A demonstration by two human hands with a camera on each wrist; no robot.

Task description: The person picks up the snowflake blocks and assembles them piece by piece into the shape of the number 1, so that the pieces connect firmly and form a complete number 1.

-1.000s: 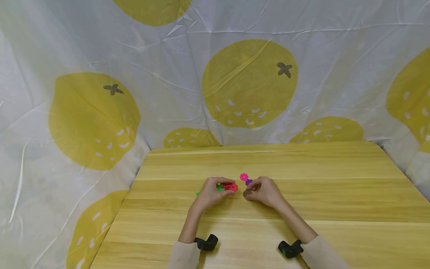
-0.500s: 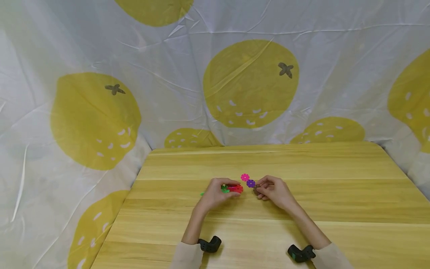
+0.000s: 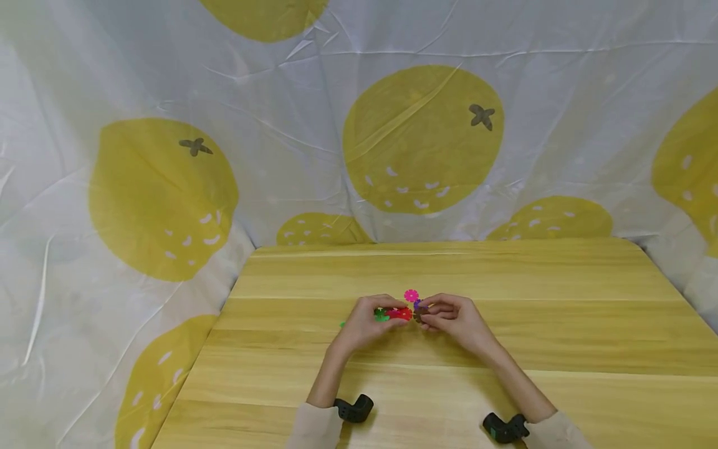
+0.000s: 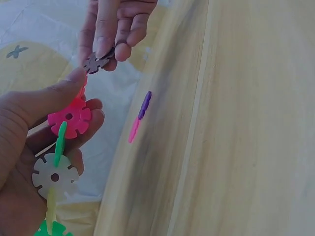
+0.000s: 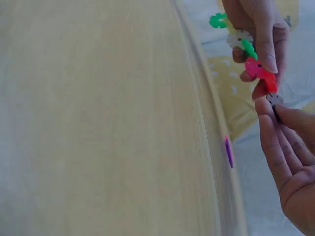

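My left hand [image 3: 361, 324] holds a chain of notched plastic snowflake discs. In the left wrist view the chain shows a pink disc [image 4: 71, 119], a green disc [image 4: 60, 144] on edge, a white disc [image 4: 44, 178], a yellow one [image 4: 51, 206] and another green one at the bottom. A red disc [image 5: 269, 80] forms the end nearest my right hand [image 3: 465, 321]. That hand pinches a brown disc [image 4: 94, 64] between thumb and fingers, right at the red disc. Whether their slots are engaged cannot be told.
Beyond the hands, a pink disc [image 3: 411, 295] and a purple disc [image 4: 145, 104] lie on the wooden table [image 3: 505, 274], touching or nearly so. A lemon-print cloth [image 3: 280, 156] hangs behind the table. Black camera mounts [image 3: 356, 409] sit at both wrists.
My right hand first shifted right with the brown disc, then brought it back left to the red end of the chain. My left hand moved slightly right, still holding the chain.
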